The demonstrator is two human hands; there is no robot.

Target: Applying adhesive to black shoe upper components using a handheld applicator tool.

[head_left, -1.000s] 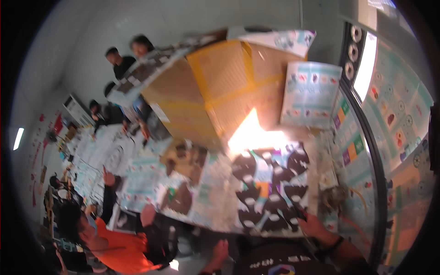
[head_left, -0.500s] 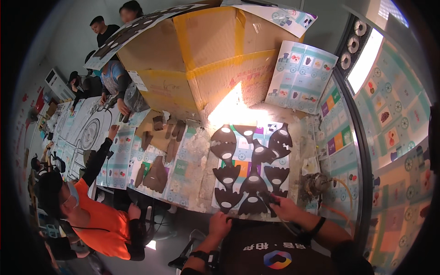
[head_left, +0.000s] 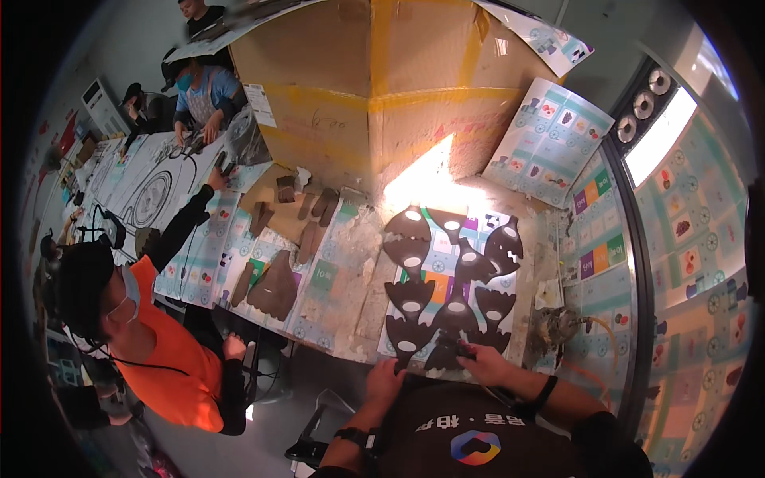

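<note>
My right hand (head_left: 486, 366) is closed around a dark hand tool (head_left: 460, 348) with a small red part. Its exact kind I cannot make out. The tool's tip is over the near end of a dark brown, scallop-edged cut piece (head_left: 457, 317) with a white oval. My left hand (head_left: 385, 381) rests at the table's near edge with fingers curled, its fingertips at the near edge of another dark piece (head_left: 406, 333); what they grip is hidden. Several similar brown pieces lie in rows on a printed sheet (head_left: 437, 263) ahead of my hands.
A large taped cardboard box (head_left: 319, 127) stands behind the worktable. Loose brown pieces (head_left: 273, 291) lie to the left. At the right edge sits a crusted pot (head_left: 555, 327) with an orange hose. A person in an orange shirt (head_left: 171, 358) works at my left; others are farther back.
My view has turned left, so the table and box appear farther right. My right hand and the tool have moved leftward relative to the brown pieces. My left hand stays near the table edge.
</note>
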